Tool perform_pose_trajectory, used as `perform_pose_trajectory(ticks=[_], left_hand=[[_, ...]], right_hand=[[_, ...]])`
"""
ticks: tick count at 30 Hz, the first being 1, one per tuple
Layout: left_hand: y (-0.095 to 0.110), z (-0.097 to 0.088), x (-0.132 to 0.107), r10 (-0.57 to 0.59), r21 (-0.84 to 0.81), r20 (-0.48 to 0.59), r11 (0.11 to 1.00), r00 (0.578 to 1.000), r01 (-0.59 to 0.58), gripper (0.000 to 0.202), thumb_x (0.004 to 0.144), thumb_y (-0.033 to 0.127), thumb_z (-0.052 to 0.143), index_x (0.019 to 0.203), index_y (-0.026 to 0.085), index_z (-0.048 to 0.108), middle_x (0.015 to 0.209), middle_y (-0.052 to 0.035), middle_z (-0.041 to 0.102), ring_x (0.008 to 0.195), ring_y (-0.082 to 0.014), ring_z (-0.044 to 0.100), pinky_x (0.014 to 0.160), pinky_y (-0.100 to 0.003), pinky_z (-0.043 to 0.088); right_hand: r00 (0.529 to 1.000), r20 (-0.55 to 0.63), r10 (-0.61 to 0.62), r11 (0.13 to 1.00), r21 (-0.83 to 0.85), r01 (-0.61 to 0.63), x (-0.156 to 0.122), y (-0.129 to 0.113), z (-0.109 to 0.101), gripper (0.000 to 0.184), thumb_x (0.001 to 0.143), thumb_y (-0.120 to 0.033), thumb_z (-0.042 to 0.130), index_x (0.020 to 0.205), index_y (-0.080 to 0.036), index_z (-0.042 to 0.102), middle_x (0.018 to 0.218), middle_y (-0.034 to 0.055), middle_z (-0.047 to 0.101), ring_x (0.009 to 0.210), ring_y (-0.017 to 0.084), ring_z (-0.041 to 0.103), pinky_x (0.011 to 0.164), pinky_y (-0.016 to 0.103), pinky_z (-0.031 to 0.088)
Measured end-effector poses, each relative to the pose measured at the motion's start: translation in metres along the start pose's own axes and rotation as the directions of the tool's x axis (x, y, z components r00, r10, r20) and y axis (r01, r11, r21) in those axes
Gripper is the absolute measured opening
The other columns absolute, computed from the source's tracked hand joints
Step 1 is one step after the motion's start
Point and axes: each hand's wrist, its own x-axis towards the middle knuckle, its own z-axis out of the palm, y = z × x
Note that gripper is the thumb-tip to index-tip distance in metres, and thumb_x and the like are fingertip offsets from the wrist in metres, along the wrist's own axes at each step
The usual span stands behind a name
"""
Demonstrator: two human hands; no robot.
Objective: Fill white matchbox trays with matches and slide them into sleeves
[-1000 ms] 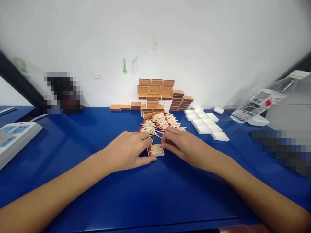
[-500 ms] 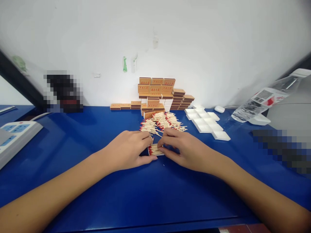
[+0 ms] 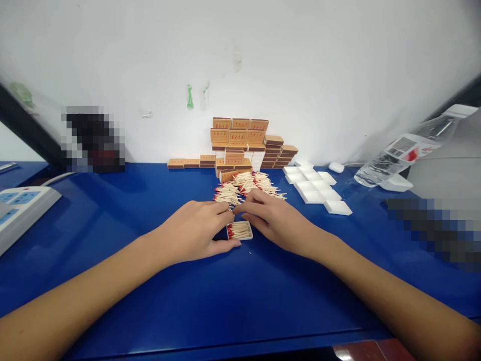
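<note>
A small white matchbox tray (image 3: 246,238) lies on the blue table, partly filled with red-tipped matches (image 3: 239,230). My left hand (image 3: 199,228) curls around the tray's left end, its thumb along the near side. Match sticks show at its closed index fingertips, partly hidden. Above the tray's far edge, my right hand (image 3: 272,215) has bent fingers that meet the left fingertips at those sticks. Whatever is between the right fingers is too small to make out. Just behind both hands lies a heap of loose matches (image 3: 259,184).
Brown matchboxes (image 3: 238,136) are stacked against the wall. White empty trays (image 3: 315,191) lie to the right, near a tilted plastic bottle (image 3: 400,153) and a small white case (image 3: 335,167). A power strip (image 3: 26,210) sits at the left.
My right hand has lifted from inside the tray and moved left and away to my left fingertips. More of the tray and its matches is now uncovered. The left hand stays beside it.
</note>
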Motion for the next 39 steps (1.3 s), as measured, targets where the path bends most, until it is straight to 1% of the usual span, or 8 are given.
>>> perform_pose_trajectory(ticks=[6, 9, 15, 18, 20, 26, 31, 39], left_hand=[[-0.001, 0.001, 0.001, 0.006, -0.005, -0.001, 1.0, 1.0, -0.006, 0.036, 0.102, 0.051, 0.063, 0.115, 0.019, 0.07, 0.101, -0.0037, 0.072, 0.087, -0.0235, 0.073, 0.068, -0.035, 0.051], [-0.001, 0.0, 0.002, -0.003, -0.004, 0.004, 1.0, 1.0, 0.003, 0.036, 0.101, 0.051, 0.064, 0.117, 0.019, 0.07, 0.101, -0.0042, 0.073, 0.088, -0.0242, 0.074, 0.068, -0.035, 0.051], [0.001, -0.004, 0.003, -0.037, 0.028, -0.021, 0.999, 0.999, 0.037, 0.039, 0.1, 0.055, 0.065, 0.095, 0.017, 0.071, 0.092, -0.004, 0.072, 0.082, -0.0232, 0.072, 0.063, -0.034, 0.047], [0.002, -0.004, 0.003, -0.04, 0.003, -0.043, 0.999, 0.998, 0.041, 0.055, 0.094, 0.072, 0.063, 0.087, 0.018, 0.07, 0.087, -0.0029, 0.07, 0.078, -0.0219, 0.07, 0.062, -0.033, 0.044], [0.002, -0.003, 0.003, -0.032, -0.009, -0.038, 0.999, 0.999, 0.032, 0.063, 0.09, 0.079, 0.062, 0.083, 0.018, 0.068, 0.084, -0.0022, 0.069, 0.074, -0.021, 0.069, 0.061, -0.033, 0.044], [0.001, -0.002, 0.002, -0.013, -0.021, -0.015, 1.0, 1.0, 0.012, 0.041, 0.1, 0.058, 0.064, 0.097, 0.018, 0.071, 0.091, -0.0024, 0.071, 0.08, -0.0209, 0.071, 0.064, -0.033, 0.045], [0.0, -0.002, 0.002, -0.017, -0.017, -0.012, 1.0, 1.0, 0.017, 0.036, 0.101, 0.053, 0.063, 0.097, 0.018, 0.071, 0.089, -0.0026, 0.069, 0.08, -0.0205, 0.07, 0.064, -0.032, 0.045], [0.0, -0.002, 0.002, -0.022, -0.021, -0.004, 1.0, 1.0, 0.022, 0.032, 0.1, 0.049, 0.065, 0.093, 0.018, 0.07, 0.09, -0.0026, 0.07, 0.079, -0.0199, 0.069, 0.064, -0.032, 0.046]], right_hand=[[0.998, 0.024, -0.054, 0.991, 0.12, 0.051, 0.014, 0.013, 0.008, 0.021, 0.104, -0.012, 0.054, 0.102, -0.019, 0.073, 0.101, 0.005, 0.057, 0.09, 0.017, 0.057, 0.079, 0.03, 0.046], [0.997, 0.001, -0.074, 0.993, 0.088, 0.073, 0.015, 0.016, 0.009, 0.019, 0.105, -0.015, 0.055, 0.097, -0.019, 0.072, 0.101, 0.0046, 0.058, 0.088, 0.017, 0.056, 0.076, 0.029, 0.044], [0.994, -0.106, -0.018, 0.999, 0.025, 0.021, 0.008, 0.015, -0.006, 0.011, 0.102, -0.019, 0.057, 0.099, -0.019, 0.067, 0.098, 0.0047, 0.063, 0.085, 0.017, 0.056, 0.076, 0.031, 0.043], [0.982, -0.161, 0.103, 0.984, 0.159, -0.077, 0.006, 0.008, -0.013, 0.005, 0.097, -0.023, 0.062, 0.094, -0.021, 0.066, 0.082, -0.0008, 0.062, 0.07, 0.013, 0.049, 0.067, 0.029, 0.04], [0.975, -0.13, 0.179, 0.952, 0.272, -0.138, 0.005, 0.002, -0.015, 0.005, 0.094, -0.025, 0.066, 0.092, -0.021, 0.067, 0.074, -0.0037, 0.058, 0.062, 0.011, 0.045, 0.063, 0.028, 0.038], [0.968, 0.02, 0.251, 0.81, 0.542, -0.222, 0.005, -0.007, -0.015, 0.014, 0.091, -0.033, 0.073, 0.091, -0.019, 0.07, 0.072, -0.0039, 0.058, 0.062, 0.011, 0.047, 0.059, 0.027, 0.039], [0.971, 0.092, 0.22, 0.851, 0.469, -0.237, 0.005, -0.006, -0.01, 0.016, 0.095, -0.035, 0.072, 0.089, -0.02, 0.076, 0.067, -0.0051, 0.056, 0.06, 0.011, 0.042, 0.06, 0.027, 0.036], [0.992, 0.037, 0.118, 0.959, 0.254, -0.123, -0.001, -0.001, -0.017, 0.006, 0.095, -0.026, 0.072, 0.095, -0.023, 0.077, 0.08, -0.0021, 0.053, 0.069, 0.013, 0.048, 0.066, 0.029, 0.038]])
